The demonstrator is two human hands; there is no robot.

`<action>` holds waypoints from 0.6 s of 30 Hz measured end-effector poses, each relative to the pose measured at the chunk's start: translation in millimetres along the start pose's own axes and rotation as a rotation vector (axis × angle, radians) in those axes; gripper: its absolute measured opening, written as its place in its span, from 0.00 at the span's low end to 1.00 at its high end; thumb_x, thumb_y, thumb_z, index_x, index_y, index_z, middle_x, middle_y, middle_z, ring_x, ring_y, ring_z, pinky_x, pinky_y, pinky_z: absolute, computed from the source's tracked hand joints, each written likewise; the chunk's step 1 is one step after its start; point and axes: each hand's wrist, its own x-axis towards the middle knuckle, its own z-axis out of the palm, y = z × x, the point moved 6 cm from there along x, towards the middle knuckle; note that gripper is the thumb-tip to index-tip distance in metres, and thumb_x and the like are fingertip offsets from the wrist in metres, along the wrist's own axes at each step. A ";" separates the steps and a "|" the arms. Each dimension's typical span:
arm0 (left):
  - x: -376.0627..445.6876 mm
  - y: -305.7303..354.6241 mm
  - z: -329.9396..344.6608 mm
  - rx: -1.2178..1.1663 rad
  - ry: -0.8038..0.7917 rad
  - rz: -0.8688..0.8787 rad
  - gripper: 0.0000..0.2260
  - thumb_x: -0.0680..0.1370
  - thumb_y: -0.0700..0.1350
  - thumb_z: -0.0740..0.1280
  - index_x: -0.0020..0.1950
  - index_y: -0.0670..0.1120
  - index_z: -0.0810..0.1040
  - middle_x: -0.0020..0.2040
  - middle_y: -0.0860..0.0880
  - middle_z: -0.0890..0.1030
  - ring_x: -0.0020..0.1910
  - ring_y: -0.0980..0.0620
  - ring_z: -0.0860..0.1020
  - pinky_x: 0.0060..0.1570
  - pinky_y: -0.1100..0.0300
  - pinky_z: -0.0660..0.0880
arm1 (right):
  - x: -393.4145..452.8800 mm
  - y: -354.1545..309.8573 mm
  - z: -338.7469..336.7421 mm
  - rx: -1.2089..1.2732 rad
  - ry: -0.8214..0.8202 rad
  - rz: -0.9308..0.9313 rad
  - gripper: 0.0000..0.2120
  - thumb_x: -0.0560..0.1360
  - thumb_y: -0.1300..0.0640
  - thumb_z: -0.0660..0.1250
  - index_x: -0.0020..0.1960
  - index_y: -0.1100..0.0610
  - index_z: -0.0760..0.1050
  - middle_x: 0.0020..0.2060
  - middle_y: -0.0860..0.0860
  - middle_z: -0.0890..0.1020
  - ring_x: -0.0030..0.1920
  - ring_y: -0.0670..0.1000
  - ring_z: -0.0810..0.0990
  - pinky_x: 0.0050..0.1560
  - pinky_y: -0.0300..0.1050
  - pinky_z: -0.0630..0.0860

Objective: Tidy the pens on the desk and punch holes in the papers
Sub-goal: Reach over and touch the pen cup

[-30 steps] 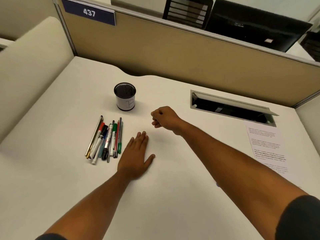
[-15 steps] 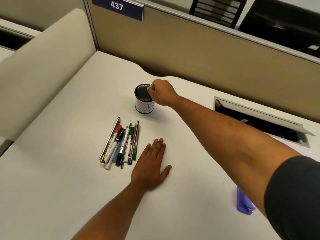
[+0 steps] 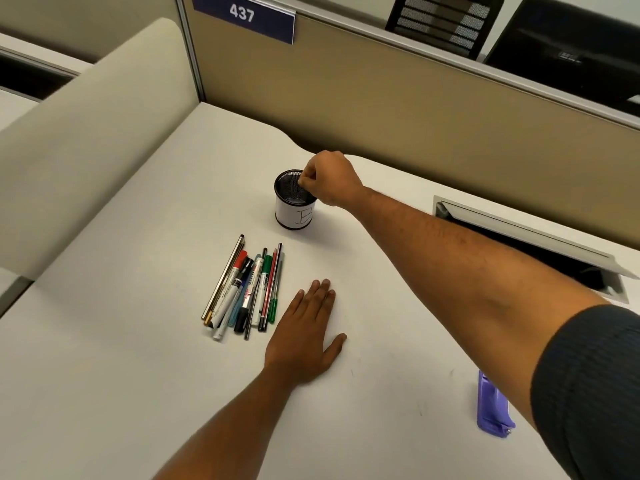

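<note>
Several pens and markers point(image 3: 247, 289) lie side by side in a bunch on the white desk point(image 3: 104, 341). Behind them stands a black mesh pen cup point(image 3: 294, 202) wrapped in white paper marked "B". My right hand point(image 3: 329, 180) reaches across and pinches the cup's right rim with its fingers curled. To the right of the pens, my left hand point(image 3: 304, 336) rests flat on the desk with its fingers spread and nothing in it. A purple hole punch point(image 3: 491, 407) lies at the near right, partly behind my right arm. No paper is in sight.
A tan partition point(image 3: 415, 109) with a "437" sign point(image 3: 242, 13) runs along the back of the desk. A cream panel point(image 3: 86, 133) borders the left side. An open cable hatch point(image 3: 536, 237) sits in the desk at the right.
My right hand went from mid-desk to the pen cup and took hold of its rim. The view swung left, so the papers left the frame. My left hand stayed flat.
</note>
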 end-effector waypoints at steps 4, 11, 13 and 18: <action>0.1 0.5 -0.1 -0.008 -0.007 0.000 0.35 0.81 0.63 0.49 0.81 0.47 0.45 0.82 0.50 0.43 0.80 0.53 0.39 0.79 0.51 0.50 | -5.2 -5.3 2.0 -0.047 -0.047 -0.040 0.13 0.78 0.58 0.64 0.55 0.53 0.86 0.52 0.52 0.87 0.52 0.55 0.82 0.52 0.49 0.81; -0.2 0.9 -0.9 0.002 -0.016 -0.004 0.35 0.81 0.64 0.49 0.81 0.47 0.45 0.82 0.50 0.42 0.80 0.54 0.38 0.79 0.51 0.50 | -7.8 -2.0 -15.2 -0.043 0.121 0.010 0.04 0.74 0.53 0.73 0.46 0.50 0.86 0.45 0.46 0.86 0.48 0.50 0.82 0.41 0.42 0.73; -0.3 1.0 -1.2 0.003 -0.018 -0.001 0.35 0.81 0.64 0.49 0.81 0.47 0.45 0.82 0.50 0.42 0.80 0.54 0.38 0.79 0.51 0.49 | -7.1 -3.6 -14.6 -0.016 0.136 -0.004 0.03 0.74 0.52 0.73 0.45 0.50 0.85 0.45 0.46 0.86 0.49 0.50 0.81 0.42 0.43 0.74; -0.4 0.5 -0.4 -0.002 -0.032 -0.011 0.35 0.80 0.64 0.48 0.81 0.47 0.43 0.82 0.51 0.41 0.80 0.54 0.38 0.79 0.51 0.50 | -12.9 -6.5 -3.8 -0.029 0.076 -0.036 0.07 0.77 0.50 0.71 0.51 0.48 0.86 0.48 0.47 0.84 0.58 0.52 0.73 0.48 0.48 0.77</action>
